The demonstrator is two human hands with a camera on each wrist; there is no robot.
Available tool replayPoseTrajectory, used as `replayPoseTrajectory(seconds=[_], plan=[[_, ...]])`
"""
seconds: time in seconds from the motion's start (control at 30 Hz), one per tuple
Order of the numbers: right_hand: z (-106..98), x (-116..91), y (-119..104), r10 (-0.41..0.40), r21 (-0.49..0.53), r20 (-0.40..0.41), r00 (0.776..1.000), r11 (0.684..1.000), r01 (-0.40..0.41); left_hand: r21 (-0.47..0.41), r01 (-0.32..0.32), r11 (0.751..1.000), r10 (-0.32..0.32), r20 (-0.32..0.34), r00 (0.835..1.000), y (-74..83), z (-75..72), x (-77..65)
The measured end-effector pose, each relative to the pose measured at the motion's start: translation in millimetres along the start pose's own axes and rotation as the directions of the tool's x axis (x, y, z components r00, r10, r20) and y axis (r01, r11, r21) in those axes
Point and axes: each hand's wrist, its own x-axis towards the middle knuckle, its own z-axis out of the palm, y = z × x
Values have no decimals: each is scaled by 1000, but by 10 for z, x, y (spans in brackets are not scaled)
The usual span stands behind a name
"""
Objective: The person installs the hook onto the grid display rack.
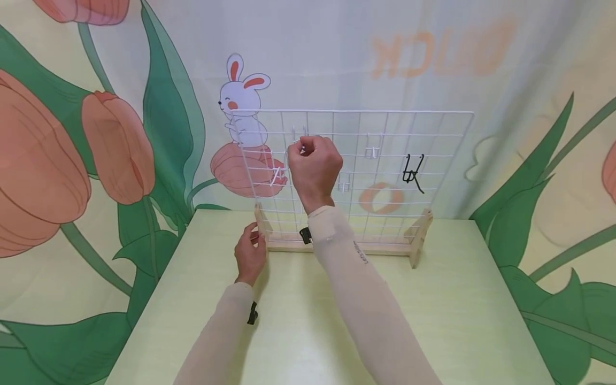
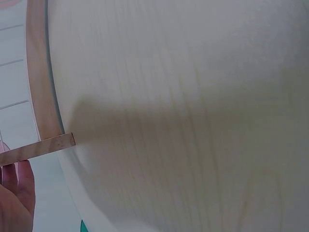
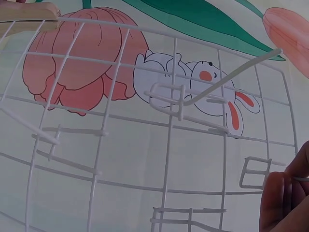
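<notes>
A white wire grid panel (image 1: 356, 112) stands upright in a wooden base (image 1: 337, 247). My right hand (image 1: 317, 166) is raised before the panel's upper left part, fingers curled, pinching the rod of a white wire hook (image 3: 256, 173). That hook's frame lies at the grid wires in the right wrist view. Low at the left, my left hand (image 1: 250, 254) grips the base's left wooden foot (image 2: 43, 147), with fingertips against its side. A white hook (image 1: 276, 175) hangs on the grid left of my right hand.
Two more white hooks, an upper one (image 1: 372, 152) and a lower one (image 1: 344, 184), hang on the grid. A black hook (image 1: 411, 174) hangs at the right. The base stands on a pale table (image 1: 298, 321), before a tulip-and-rabbit printed curtain (image 1: 308, 53).
</notes>
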Motion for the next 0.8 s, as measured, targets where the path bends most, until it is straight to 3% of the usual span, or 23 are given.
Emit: replayPoseTrajectory(seconds=[0.8], plan=[[100,-107,71,52,-69,68,996,997,-47,9,14,1000,-14,16,1000,42,-18,-17]])
